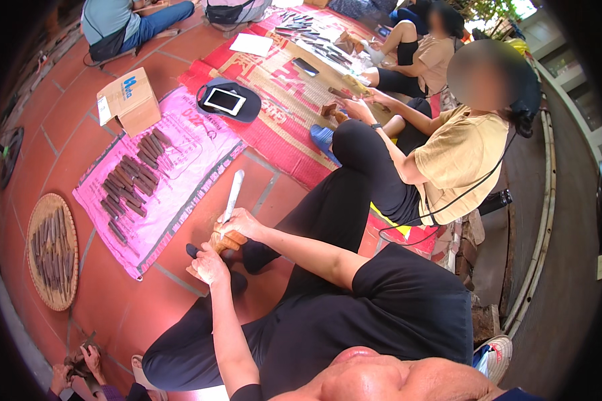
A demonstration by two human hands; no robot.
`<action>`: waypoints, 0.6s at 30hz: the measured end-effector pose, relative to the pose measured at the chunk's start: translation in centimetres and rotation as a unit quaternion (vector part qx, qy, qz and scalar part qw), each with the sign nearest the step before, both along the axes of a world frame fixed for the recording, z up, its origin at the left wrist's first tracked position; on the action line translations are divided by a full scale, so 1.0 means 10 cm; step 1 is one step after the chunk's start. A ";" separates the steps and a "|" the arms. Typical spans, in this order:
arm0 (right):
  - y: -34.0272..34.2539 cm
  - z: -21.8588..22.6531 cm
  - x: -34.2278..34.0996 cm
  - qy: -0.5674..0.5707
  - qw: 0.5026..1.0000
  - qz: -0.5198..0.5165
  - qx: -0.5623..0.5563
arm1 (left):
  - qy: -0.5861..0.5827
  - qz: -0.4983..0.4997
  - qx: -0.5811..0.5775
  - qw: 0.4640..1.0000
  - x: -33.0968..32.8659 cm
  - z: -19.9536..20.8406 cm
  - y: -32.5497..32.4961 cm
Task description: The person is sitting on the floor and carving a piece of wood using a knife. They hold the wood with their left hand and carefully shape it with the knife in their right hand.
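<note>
My right hand (239,226) is closed around a long pale grey, stick-like tool (235,192), which points up and away. I cannot make out its exact kind. Just below, my left hand (209,266) grips a dark brown stick (192,250), its end poking out on the left. Between the two hands lies an orange-brown thing (227,240), partly hidden by fingers; whether it is a finger cover or a wooden piece is unclear. Both hands are close together over my crossed legs.
Dark brown sticks (132,179) lie on a pink sheet (197,157); several more fill a round woven tray (32,284). Beyond are a cardboard box (130,100) and a cap (247,107) bearing a phone (224,101). A co-worker (455,154) sits to my right; another's hands (90,361) show lower left.
</note>
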State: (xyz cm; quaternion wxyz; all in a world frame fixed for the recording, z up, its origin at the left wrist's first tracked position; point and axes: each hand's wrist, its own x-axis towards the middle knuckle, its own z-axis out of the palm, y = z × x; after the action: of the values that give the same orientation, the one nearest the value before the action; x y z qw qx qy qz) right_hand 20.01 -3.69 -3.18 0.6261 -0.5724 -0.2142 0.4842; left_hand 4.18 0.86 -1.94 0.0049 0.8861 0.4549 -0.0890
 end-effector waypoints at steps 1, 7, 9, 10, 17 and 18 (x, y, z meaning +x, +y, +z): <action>0.02 0.01 -0.05 0.022 0.999 0.012 0.034 | 0.006 0.005 0.005 1.000 0.01 0.00 0.01; -0.02 0.10 0.10 0.017 0.998 -0.020 -0.063 | 0.004 0.010 -0.009 1.000 -0.03 0.09 0.01; 0.01 0.05 0.05 0.011 0.999 -0.032 -0.030 | -0.003 0.009 -0.015 1.000 -0.01 0.07 0.00; 0.03 0.02 0.02 -0.005 0.999 -0.023 -0.026 | -0.003 0.009 -0.013 1.000 -0.01 0.05 0.01; 0.07 0.07 0.06 -0.073 0.992 -0.029 -0.098 | 0.013 0.004 0.001 1.000 0.00 0.06 0.00; 0.07 0.11 0.08 0.016 0.996 -0.042 -0.074 | 0.014 0.006 -0.002 1.000 -0.02 0.09 0.02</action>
State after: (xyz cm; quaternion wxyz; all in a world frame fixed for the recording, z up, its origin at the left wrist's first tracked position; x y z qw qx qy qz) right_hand 20.77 -2.95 -2.11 0.6052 -0.6179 -0.1433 0.4811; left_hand 4.01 1.03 -1.09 0.0004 0.8820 0.4600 -0.1021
